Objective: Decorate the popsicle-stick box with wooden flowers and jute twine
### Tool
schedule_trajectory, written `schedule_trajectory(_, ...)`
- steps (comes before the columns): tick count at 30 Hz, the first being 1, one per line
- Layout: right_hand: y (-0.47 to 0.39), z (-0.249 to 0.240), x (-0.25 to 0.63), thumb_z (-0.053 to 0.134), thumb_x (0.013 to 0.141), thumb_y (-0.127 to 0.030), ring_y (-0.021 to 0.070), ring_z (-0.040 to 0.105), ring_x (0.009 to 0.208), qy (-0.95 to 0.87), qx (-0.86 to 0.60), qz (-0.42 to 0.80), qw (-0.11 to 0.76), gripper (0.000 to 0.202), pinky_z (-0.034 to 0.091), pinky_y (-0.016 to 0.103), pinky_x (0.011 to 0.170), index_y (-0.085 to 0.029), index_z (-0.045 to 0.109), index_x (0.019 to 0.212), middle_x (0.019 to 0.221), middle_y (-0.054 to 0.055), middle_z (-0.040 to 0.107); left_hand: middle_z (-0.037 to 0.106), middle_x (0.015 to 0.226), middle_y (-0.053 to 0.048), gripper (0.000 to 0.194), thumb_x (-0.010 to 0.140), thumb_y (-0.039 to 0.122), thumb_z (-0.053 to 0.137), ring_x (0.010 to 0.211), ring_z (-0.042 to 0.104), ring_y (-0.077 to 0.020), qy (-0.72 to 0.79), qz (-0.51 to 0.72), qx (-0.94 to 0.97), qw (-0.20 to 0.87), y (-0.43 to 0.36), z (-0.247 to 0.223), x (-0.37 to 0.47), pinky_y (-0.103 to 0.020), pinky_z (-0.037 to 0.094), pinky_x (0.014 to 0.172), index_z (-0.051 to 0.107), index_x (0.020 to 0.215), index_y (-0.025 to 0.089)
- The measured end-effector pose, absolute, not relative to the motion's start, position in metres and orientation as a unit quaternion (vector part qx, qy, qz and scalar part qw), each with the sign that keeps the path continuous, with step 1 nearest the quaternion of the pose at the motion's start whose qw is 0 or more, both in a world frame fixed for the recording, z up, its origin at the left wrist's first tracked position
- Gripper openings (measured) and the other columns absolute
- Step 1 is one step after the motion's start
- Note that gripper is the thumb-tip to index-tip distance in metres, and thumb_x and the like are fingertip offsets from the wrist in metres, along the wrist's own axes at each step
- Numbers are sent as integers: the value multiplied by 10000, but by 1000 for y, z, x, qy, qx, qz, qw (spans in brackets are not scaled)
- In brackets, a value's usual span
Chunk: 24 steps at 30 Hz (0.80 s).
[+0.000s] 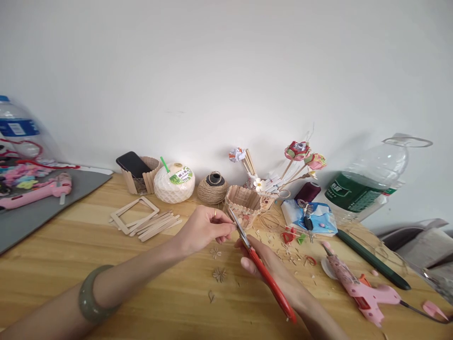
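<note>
My left hand is closed in a pinch near the scissor blades; what its fingertips hold is too small to make out. Red-handled scissors lie across my right hand, which is wrapped round them, blades pointing up and left. Just behind the blades stands a round wooden-stick cup. On the table below my left hand are two small brown flower shapes, one at the upper spot and one lower, plus a small loop piece.
Wooden sticks, a white coconut and a twine ball sit left of the cup. To the right are scattered clippings, a blue tissue pack, a pink glue gun, a dark green rod and a large bottle.
</note>
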State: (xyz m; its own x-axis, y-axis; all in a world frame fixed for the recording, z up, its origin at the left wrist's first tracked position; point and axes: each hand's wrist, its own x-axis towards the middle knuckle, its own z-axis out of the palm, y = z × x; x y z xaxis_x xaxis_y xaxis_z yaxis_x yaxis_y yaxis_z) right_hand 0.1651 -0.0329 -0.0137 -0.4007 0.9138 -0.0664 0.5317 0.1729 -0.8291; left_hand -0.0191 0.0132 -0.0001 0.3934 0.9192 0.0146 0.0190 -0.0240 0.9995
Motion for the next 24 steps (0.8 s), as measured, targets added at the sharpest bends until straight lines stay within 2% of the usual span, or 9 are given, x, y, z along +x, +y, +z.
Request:
schedule_trajectory(5, -37, -11, 164, 449, 768, -644, 235, 505, 878, -722, -508, 417, 217, 475, 419, 377, 786, -195, 452, 923, 917, 60, 546, 581, 511, 20, 92, 668, 191, 627, 484, 497, -78, 386, 381, 605, 583, 13, 1, -20, -199, 398, 503, 661, 598, 141)
schedule_trajectory(11, -36, -10, 165, 354, 801, -661, 182, 435, 732, -727, -537, 394, 166, 455, 403, 339, 699, -209, 378, 754, 767, 8, 461, 614, 561, 9, 79, 677, 189, 622, 518, 523, -89, 398, 383, 592, 587, 13, -2, -20, -208, 420, 531, 673, 644, 138)
schedule_trajectory(18, -34, 4, 176, 444, 807, -588, 164, 439, 705, -698, -586, 403, 77, 400, 374, 295, 660, -201, 395, 719, 773, 4, 500, 615, 592, -1, 131, 680, 248, 631, 558, 536, -99, 419, 380, 550, 614, 12, -23, -12, -224, 432, 566, 664, 667, 122)
schedule_trajectory(24, -27, 8, 174, 478, 789, -515, 137, 404, 653, -671, -592, 441, 69, 342, 346, 258, 595, -196, 389, 701, 723, -17, 440, 604, 594, -3, 173, 654, 273, 648, 575, 528, -97, 425, 401, 508, 633, 14, -32, -9, -218, 410, 568, 661, 697, 106)
